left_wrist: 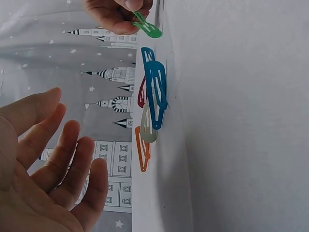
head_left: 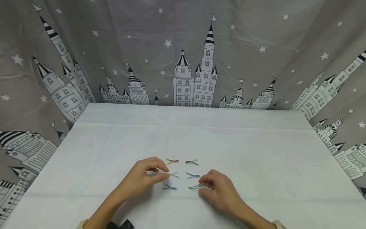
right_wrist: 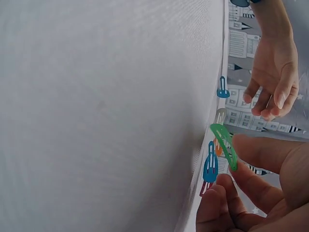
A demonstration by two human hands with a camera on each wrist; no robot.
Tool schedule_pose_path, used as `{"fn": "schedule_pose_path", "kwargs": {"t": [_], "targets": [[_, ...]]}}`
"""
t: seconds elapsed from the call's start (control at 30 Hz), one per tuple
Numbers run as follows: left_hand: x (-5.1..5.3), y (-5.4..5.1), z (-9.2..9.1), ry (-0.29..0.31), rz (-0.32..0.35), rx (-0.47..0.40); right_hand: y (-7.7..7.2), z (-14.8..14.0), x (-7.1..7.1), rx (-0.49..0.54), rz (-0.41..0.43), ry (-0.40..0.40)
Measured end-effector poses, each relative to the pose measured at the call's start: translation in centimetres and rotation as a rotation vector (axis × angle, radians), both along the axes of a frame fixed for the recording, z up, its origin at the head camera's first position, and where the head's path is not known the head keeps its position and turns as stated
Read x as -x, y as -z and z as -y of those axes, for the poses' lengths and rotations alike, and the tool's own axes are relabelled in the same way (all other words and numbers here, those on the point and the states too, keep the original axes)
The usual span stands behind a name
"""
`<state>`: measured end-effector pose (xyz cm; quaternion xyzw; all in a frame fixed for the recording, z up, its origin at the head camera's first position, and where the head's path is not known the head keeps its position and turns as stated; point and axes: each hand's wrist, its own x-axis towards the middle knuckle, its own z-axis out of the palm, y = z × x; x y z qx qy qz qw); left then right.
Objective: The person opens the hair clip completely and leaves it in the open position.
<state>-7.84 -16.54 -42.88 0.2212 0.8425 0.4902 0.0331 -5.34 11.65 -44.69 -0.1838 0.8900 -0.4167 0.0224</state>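
Snap hair clips stand on edge in two columns on the white table. My right hand [head_left: 218,190] pinches one end of the green hair clip [right_wrist: 223,145] between thumb and finger. My left hand [head_left: 147,175] is beside the beige hair clip [left_wrist: 148,125], fingers loosely bent and apart, holding nothing. An orange hair clip [head_left: 172,161] is at the back left, and a dark red hair clip [head_left: 192,162] at the back right. One blue hair clip [head_left: 170,186] lies at the front left; another blue hair clip [head_left: 193,175] is in the right column's middle.
The white-covered table [head_left: 243,143] stretches around the clips. Behind and beside it hangs a grey curtain [head_left: 188,25] printed with castles and stars. A black object [head_left: 125,224] shows at the bottom edge near the left forearm.
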Motion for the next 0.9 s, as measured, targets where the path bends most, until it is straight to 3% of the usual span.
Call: {"fn": "schedule_pose_path", "kwargs": {"t": [0.9], "targets": [[0.19,0.18,0.26,-0.016,0.021,0.011,0.87,0.37,0.19,-0.135,-0.035,-0.048]]}}
